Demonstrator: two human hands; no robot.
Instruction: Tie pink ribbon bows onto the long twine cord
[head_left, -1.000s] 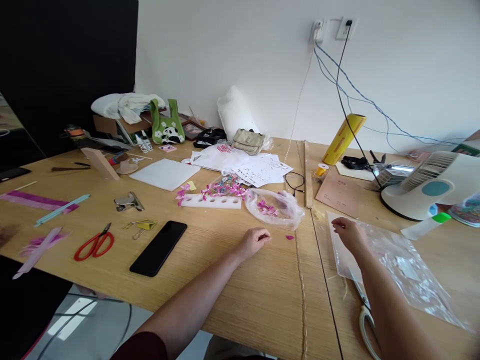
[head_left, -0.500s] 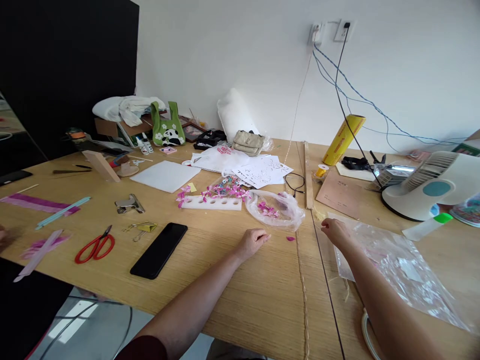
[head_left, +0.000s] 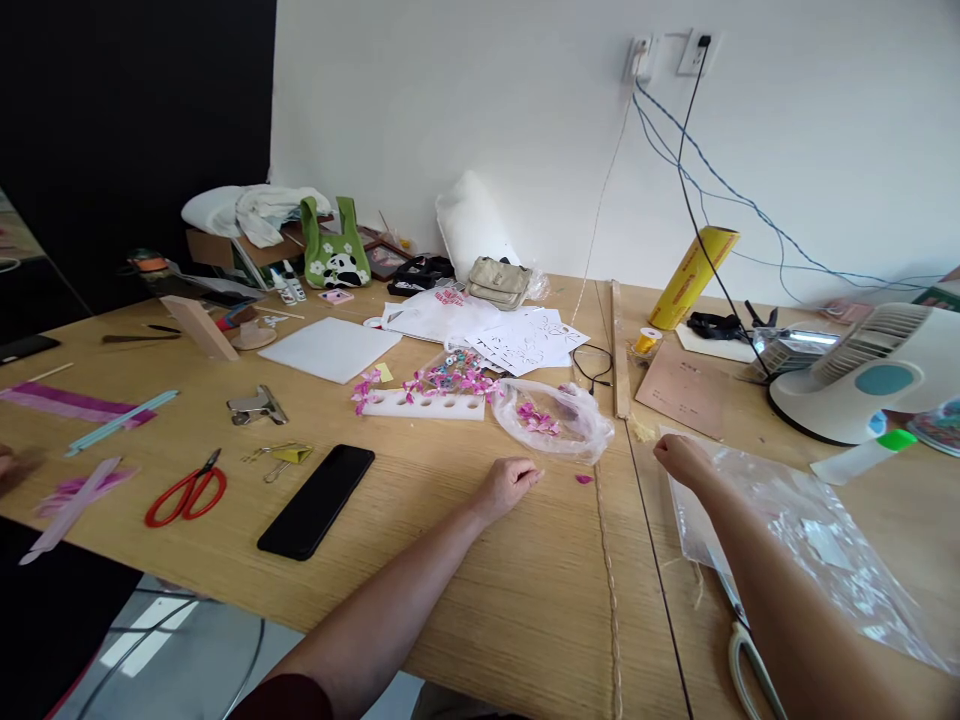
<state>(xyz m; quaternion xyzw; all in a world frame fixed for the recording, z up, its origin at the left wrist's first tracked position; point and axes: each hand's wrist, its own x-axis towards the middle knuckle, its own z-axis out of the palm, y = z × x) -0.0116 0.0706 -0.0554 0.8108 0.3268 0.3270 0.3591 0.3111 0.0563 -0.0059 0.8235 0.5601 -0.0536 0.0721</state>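
My left hand (head_left: 508, 486) rests on the table, fingers closed in a pinch; whatever they hold is too small to make out. A loose magenta petal (head_left: 583, 479) lies just to its right. My right hand (head_left: 681, 458) is curled closed above the near-left corner of a clear plastic bag (head_left: 780, 510), its fingertips largely hidden. White-handled scissors (head_left: 739, 640) lie partly under my right forearm. Beyond my left hand sit a plastic-wrapped ring with pink petals (head_left: 540, 420) inside and a white foam strip (head_left: 427, 405) with holes and pink flowers.
A black phone (head_left: 316, 502), red-handled scissors (head_left: 187, 490) and a metal clip (head_left: 256, 405) lie to the left. A twisted cord (head_left: 609, 580) runs down the table beside a seam. At right stand a white fan (head_left: 862, 370) and a yellow roll (head_left: 694, 278). Another person's hand (head_left: 6, 460) shows at the left edge.
My right hand and forearm have shifted slightly right, showing more of the white-handled scissors. My left hand stays in place; the view has turned a little.
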